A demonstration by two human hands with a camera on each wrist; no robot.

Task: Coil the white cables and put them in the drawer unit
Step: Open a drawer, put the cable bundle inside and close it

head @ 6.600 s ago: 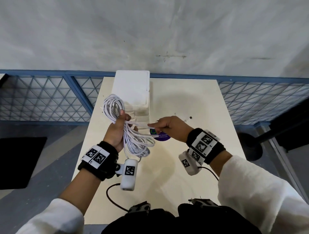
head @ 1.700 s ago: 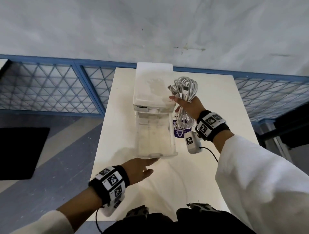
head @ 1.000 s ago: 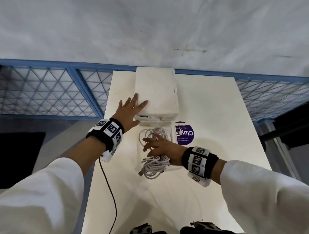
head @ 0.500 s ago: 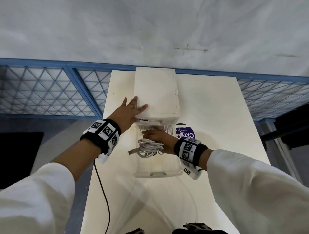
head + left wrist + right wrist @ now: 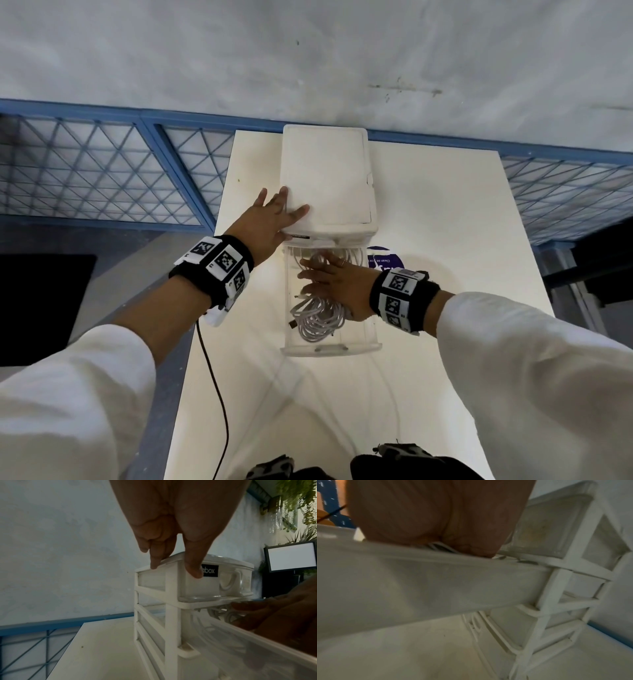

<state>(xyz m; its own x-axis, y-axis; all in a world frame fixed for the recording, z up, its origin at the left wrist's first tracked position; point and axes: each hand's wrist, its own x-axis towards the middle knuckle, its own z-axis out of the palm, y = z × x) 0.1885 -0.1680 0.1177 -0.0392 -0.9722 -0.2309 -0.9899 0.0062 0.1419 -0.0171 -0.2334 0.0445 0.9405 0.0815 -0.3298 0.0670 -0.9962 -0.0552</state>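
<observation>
Left hand (image 5: 270, 219) spread flat, bracing drawer unit (image 5: 327, 178) top. Right hand (image 5: 337, 284) fingers flat, pressing white cables (image 5: 318, 320) into open drawer (image 5: 330, 348); tuck near loops below rim before closing.

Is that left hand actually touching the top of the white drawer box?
Touching. In the left wrist view, the left hand has its fingertips on the top edge of the drawer unit. The head view agrees, showing flat fingers on the lid.
</observation>
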